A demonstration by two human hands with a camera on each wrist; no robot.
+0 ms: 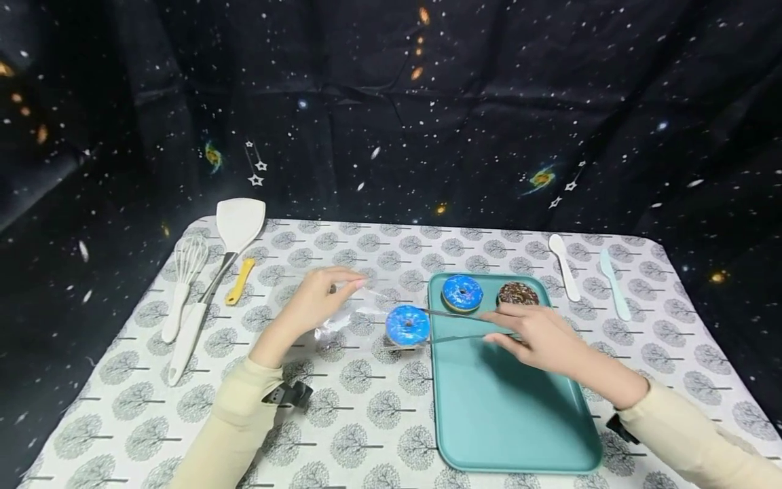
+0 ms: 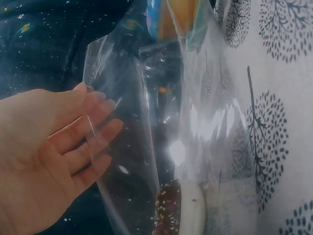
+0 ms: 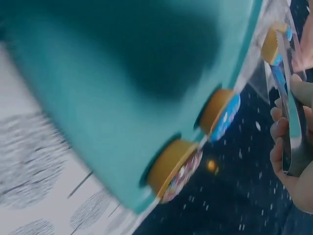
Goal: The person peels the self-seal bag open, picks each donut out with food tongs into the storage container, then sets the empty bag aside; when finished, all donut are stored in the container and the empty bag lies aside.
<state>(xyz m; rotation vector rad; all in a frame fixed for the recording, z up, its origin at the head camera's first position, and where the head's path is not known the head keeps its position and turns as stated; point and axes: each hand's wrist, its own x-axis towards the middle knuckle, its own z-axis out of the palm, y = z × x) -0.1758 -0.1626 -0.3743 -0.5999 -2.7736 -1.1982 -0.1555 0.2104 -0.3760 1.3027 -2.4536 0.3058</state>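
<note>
I am judging this work to be partway along. 1 brown-iced, sprinkled ring donut (image 2: 168,208) is apparently lying inside the clear, flexible plastic bag (image 2: 210,122); 1 blue-iced ring donut (image 1: 401,333) is hanging at the bag's mouth, just left of the teal rectangular tray (image 1: 513,421), between the arms of my shiny metal tongs (image 3: 293,127). 2 more, 1 blue-speckled donut (image 1: 452,299) and 1 dark sprinkled donut (image 1: 518,293), are sitting untouched at the tray's far end. The held donut is facing its icing upward; being round, it is showing no long axis across that face. The tongs are running lengthwise from right to left, tips pointing toward the bag. My left hand (image 1: 320,299) is pinching the bag's edge; my right hand (image 1: 540,336) is gripping the tongs.
</note>
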